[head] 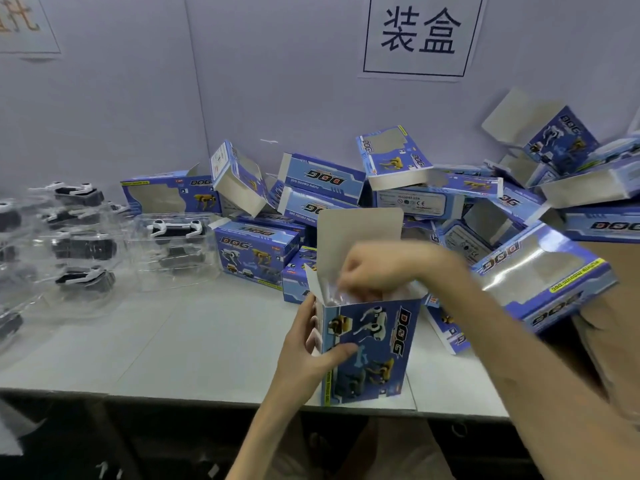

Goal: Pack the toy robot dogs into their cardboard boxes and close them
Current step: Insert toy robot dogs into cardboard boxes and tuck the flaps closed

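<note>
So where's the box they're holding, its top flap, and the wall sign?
held box (pixel 377 344): head view, printed front face.
top flap (pixel 358 233): head view, grey inner side.
wall sign (pixel 420 64): head view, lower blank margin.

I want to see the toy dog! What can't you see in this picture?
- Head view, inside the box: its walls and the right hand hide the contents; only clear plastic glints.
- Right hand's grip: blurred by motion, unclear.
- Left sign: cut by the frame's edge, unreadable.
- Trays at left edge: cut off, blurry.
</note>
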A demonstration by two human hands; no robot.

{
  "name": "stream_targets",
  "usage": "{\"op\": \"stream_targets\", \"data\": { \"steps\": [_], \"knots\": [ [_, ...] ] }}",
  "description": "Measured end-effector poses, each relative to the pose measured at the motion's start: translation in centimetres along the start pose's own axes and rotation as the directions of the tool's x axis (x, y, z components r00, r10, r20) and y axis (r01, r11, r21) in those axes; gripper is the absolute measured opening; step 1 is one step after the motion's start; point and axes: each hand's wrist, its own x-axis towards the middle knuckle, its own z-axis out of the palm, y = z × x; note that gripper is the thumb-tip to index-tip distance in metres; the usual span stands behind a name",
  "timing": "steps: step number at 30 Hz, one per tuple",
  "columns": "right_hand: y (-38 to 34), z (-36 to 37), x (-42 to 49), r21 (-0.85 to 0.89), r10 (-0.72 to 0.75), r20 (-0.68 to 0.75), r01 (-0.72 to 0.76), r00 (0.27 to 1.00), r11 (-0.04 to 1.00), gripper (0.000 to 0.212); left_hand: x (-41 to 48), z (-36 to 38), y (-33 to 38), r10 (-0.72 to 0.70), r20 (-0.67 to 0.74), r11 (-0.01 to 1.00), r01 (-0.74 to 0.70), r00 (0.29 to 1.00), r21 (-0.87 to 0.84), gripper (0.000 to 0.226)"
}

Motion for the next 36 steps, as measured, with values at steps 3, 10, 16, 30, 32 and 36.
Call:
{"op": "stream_targets", "data": {
  "steps": [3,10,16,30,32,36],
  "knots": [
    [1.7,2.7,0.8,0.062,0.019,0.009,-0.02,1.0,0.998,0.039,-0.1,0.2,-0.3,-0.001,-0.026,1.0,0.001,1.0,0.021,0.099],
    [1.7,2.6,0.7,0.125,0.003,-0.009,-0.001,1.0,0.992,0.037,-0.1,0.7,2.6,0.462,-0.234,0.866,-0.377,0.855,0.33,0.076],
    [2.2,2.3,0.1,0.211,-0.011,0.01,0.008,1.0,0.977,0.032,0.7,0.5,3.6,0.527,0.003,0.737,-0.459,0.85,0.497,0.048],
    [3.6,2.4,-2.4,0.31,0.049,-0.555,0.153,0.83,0.938,0.01,1.8,2.0,10.8,0.295,0.342,0.081,-0.38,0.892,0.921,0.065],
    [4.4,3.4,-3.6,0.333,0.154,-0.687,0.12,0.71,0.935,0.012,2.0,3.0,11.3,0.238,0.355,-0.03,-0.359,0.904,0.933,0.072],
    [5.8,6.3,-5.6,0.578,0.445,-0.714,0.097,0.54,0.81,0.038,2.5,4.4,12.0,0.107,0.336,-0.094,-0.327,0.936,0.94,0.076]
  ]
}}
